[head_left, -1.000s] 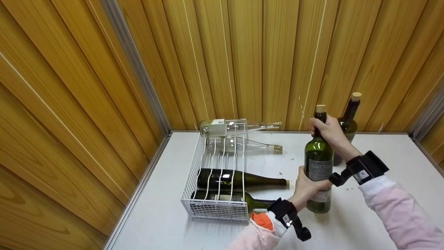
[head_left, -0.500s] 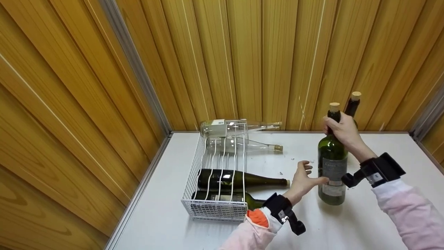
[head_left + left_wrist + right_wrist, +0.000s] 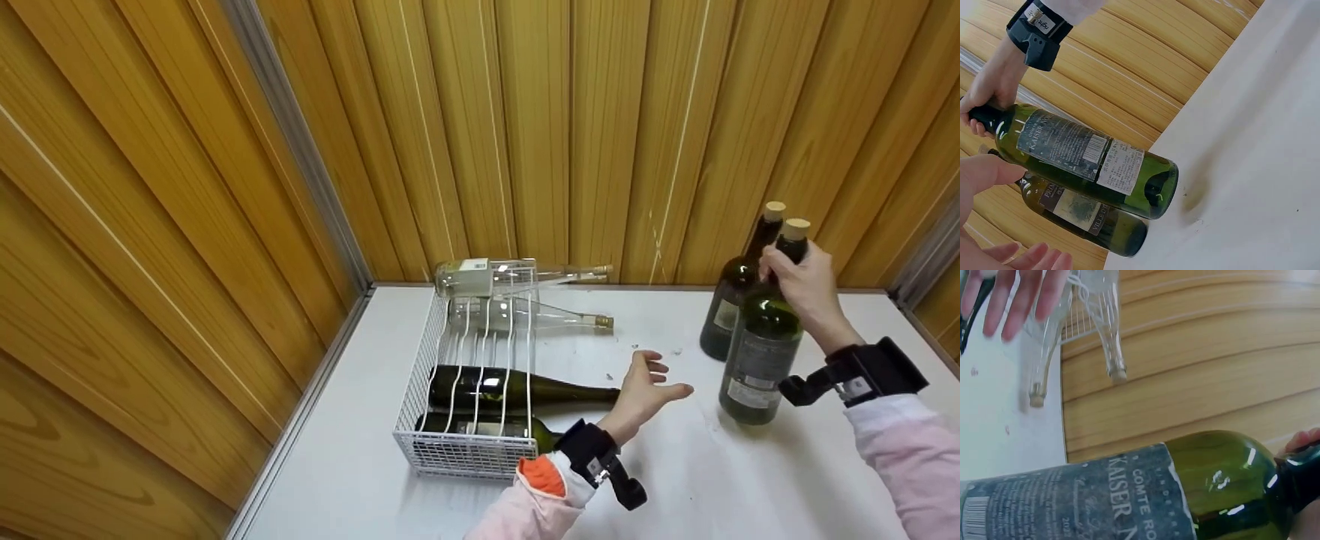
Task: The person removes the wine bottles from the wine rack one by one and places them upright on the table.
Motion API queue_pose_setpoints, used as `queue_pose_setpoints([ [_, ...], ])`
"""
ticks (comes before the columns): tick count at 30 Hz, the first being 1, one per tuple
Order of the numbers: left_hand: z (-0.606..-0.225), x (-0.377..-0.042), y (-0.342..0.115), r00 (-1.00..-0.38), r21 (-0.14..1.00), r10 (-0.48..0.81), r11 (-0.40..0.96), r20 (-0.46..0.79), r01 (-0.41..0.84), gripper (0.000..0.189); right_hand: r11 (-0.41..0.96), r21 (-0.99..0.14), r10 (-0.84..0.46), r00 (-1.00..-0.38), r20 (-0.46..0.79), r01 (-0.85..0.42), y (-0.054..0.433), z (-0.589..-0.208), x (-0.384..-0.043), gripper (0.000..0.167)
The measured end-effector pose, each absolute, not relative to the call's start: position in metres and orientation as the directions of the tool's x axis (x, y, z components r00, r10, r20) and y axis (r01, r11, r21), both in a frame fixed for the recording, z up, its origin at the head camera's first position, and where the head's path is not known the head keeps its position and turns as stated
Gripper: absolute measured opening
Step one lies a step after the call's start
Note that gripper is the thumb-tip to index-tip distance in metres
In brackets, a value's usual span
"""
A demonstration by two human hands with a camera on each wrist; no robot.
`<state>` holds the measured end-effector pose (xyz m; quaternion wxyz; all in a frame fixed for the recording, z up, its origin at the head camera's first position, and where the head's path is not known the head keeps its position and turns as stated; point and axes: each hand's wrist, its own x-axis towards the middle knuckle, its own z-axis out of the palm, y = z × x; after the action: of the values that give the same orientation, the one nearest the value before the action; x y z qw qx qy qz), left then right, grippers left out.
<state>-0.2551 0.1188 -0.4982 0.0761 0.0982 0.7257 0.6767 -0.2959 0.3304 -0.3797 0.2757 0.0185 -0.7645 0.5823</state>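
My right hand (image 3: pixel 808 289) grips the neck of a corked green wine bottle (image 3: pixel 759 367) with a dark grey label. The bottle is nearly upright; in the left wrist view its base looks slightly off the white table. Just behind and left of it stands a second corked dark wine bottle (image 3: pixel 721 311), partly covered in the head view. My left hand (image 3: pixel 641 394), fingers spread and holding nothing, is left of both, over the neck end of a dark green bottle (image 3: pixel 491 386) lying in a white wire rack (image 3: pixel 476 454).
Another green bottle (image 3: pixel 551 436) lies in the rack's near end, its neck hidden by my left arm. Two clear corked bottles (image 3: pixel 461 279) lie at the far end, necks pointing right. Wood-panelled walls (image 3: pixel 600 150) close off the back and left of the table (image 3: pixel 322 420).
My left hand has let go of the grey-labelled wine bottle and drawn back left. My right hand has carried that bottle rightward, past the front of the standing bottle.
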Motion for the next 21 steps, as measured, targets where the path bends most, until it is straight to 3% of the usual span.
queue_pose_setpoints([
  [13,-0.487,-0.244,0.093,-0.933,0.992,0.359,0.097,0.038,0.078,0.042,0.348,-0.909,0.469,-0.798,0.379,-0.227,0.392,-0.396,-0.318,0.007],
  [21,-0.483,-0.237,0.082,-0.916,0.983,0.394,0.126,0.071,0.131,0.042,0.28,-0.951,0.549,-0.79,0.272,-0.133,0.414,-0.405,-0.331,0.011],
])
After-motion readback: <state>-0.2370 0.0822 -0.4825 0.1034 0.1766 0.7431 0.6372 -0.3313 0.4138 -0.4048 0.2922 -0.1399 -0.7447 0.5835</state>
